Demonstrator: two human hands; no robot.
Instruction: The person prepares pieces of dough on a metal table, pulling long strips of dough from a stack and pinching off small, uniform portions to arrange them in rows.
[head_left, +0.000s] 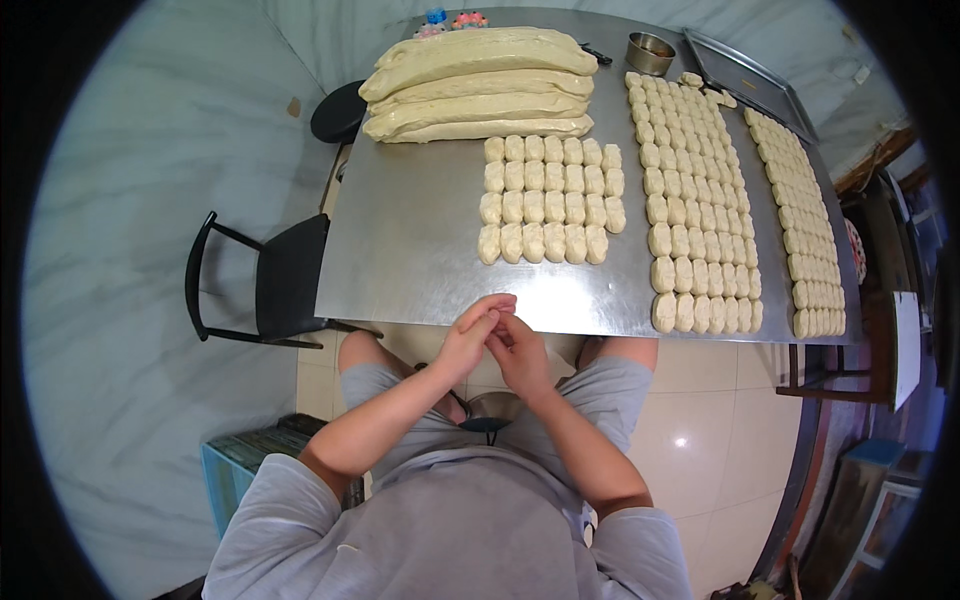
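At the near edge of the steel table (405, 225), my left hand (471, 334) and my right hand (521, 352) touch each other at the fingers. Whether anything small lies between them cannot be seen. Beyond them stand short rows of small dough pieces (553, 206), set side by side. Thick, long dough rolls (480, 86) lie together behind these rows. To the right runs a larger block of dough pieces (694, 202), and a further block of dough pieces (802, 225) lies near the table's right side.
A round metal container (649, 54) and a metal tray (742, 67) are at the back right, with a black-handled tool (596, 54) beside the rolls. A black chair (289, 277) and a black stool (337, 112) stand left. A metal bowl (495, 406) shows between the legs.
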